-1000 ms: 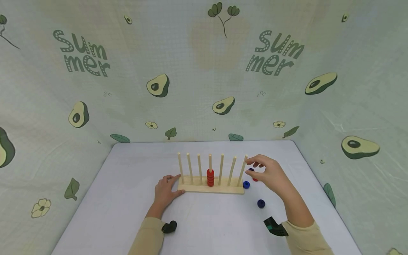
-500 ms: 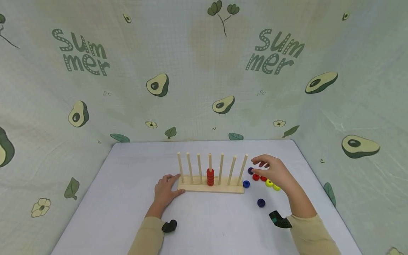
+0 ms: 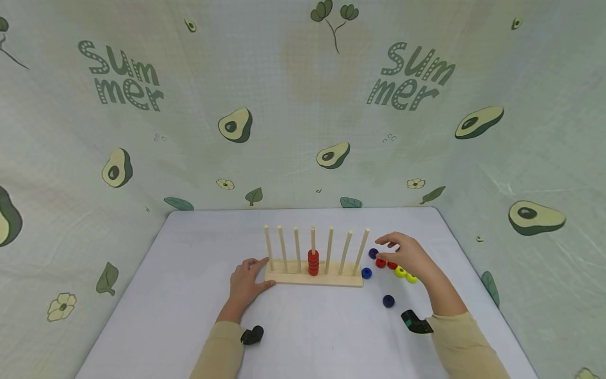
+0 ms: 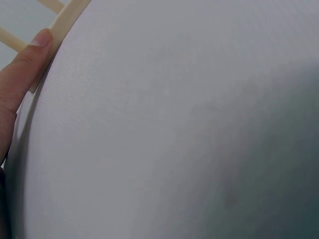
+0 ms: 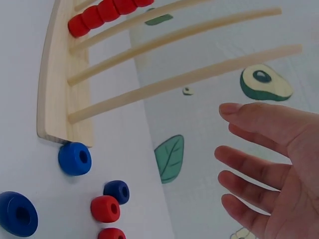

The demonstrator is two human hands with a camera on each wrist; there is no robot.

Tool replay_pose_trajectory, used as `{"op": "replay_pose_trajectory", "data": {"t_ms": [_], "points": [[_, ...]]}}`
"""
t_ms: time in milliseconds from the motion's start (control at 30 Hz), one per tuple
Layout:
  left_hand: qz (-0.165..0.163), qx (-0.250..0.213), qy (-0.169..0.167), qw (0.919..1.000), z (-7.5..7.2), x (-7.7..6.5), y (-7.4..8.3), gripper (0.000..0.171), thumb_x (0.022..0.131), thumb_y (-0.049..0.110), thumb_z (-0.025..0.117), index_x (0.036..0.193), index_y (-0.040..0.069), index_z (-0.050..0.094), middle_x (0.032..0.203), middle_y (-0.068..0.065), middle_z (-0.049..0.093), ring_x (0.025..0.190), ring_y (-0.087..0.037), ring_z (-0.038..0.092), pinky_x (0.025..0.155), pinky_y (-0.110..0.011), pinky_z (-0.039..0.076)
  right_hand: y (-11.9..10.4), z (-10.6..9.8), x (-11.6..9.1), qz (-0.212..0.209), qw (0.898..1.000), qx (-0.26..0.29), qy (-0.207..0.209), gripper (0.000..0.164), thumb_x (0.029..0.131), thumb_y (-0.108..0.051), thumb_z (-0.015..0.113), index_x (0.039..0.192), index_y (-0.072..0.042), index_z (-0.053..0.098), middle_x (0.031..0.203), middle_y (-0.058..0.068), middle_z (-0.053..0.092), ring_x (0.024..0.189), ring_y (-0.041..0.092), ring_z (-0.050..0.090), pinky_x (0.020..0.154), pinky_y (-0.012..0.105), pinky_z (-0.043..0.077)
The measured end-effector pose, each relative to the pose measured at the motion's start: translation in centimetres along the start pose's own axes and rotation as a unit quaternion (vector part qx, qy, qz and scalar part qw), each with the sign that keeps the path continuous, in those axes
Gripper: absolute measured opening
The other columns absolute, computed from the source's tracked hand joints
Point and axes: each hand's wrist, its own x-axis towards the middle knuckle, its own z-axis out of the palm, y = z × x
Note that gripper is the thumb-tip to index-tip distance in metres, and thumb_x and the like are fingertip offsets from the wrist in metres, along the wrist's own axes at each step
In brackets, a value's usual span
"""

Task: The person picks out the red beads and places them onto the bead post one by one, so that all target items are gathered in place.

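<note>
The upper part of the head view is filled by a pale cloth backdrop, printed with avocados, leaves, flowers and the word "summer". Below it, the lower middle is taken up by a white surface. Two beige sleeves are seen at the bottom edge, the left sleeve left of centre and the right sleeve at lower right.

A wooden peg rack is placed just below the centre of the frame, with seven upright pegs set in its long base. Its left end is held by the left hand, with the thumb laid along the front edge and the forefinger at the back. The right hand is held at centre right with thumb and fingers parted and loosely bent; nothing is gripped by it.

The middle peg is threaded with a stack of red beads. To the right of the rack, a blue bead is seen just beside the base. Near the right hand, a dark purple-blue bead, two loose red beads and two yellow beads are scattered. Below them, a navy bead is set apart.
</note>
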Motion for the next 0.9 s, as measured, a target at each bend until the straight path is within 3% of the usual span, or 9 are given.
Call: {"op": "replay_pose_trajectory", "data": {"t_ms": [900], "points": [[0.004, 0.001, 0.0, 1.0, -0.6, -0.2, 0.5, 0.072, 0.076, 0.048, 0.08, 0.139, 0.021, 0.055, 0.129, -0.013, 0.048, 0.108, -0.032, 0.047, 0.088, -0.051, 0.035, 3.7, 2.3, 2.3, 0.043, 0.998, -0.011, -0.052, 0.035, 0.088, -0.01, 0.072, 0.12, 0.002, 0.064, 0.118, 0.019, 0.06, 0.106, 0.036, 0.052, 0.08, 0.043, 0.05]]}}
